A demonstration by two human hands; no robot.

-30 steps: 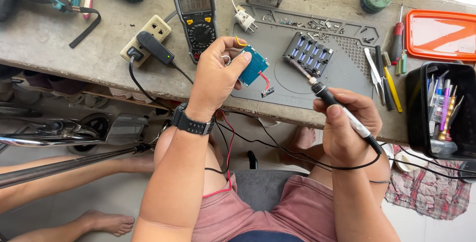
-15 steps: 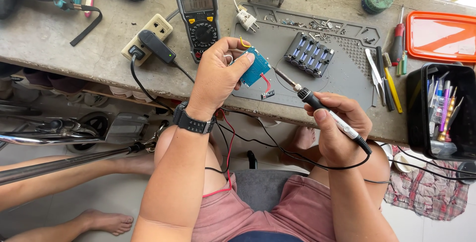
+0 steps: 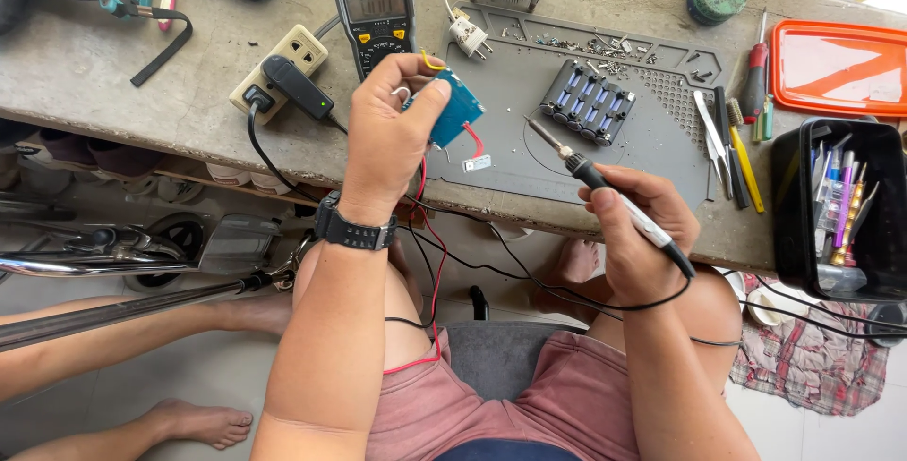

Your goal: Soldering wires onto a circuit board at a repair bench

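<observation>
The concrete table (image 3: 113,74) carries a grey work mat (image 3: 529,154), which lies under and beyond both grips. On the mat, beyond the right grip, sits a dark battery holder (image 3: 588,102) with blue cells. A multimeter (image 3: 376,9) stands just beyond the left grip, and a beige power strip (image 3: 283,59) with a black plug lies to that grip's left. A black bin of tools (image 3: 836,206) stands well to the right of the right grip.

The left hand (image 3: 383,145) is closed around a small blue circuit board (image 3: 455,111), fingers and thumb pinching its edges and holding it raised above the mat; red wires hang from it below the grip. The right hand (image 3: 638,234) is wrapped shut around the handle of a soldering iron (image 3: 605,187), held pen-like. Its tip points up-left toward the board, near it but apart.
</observation>
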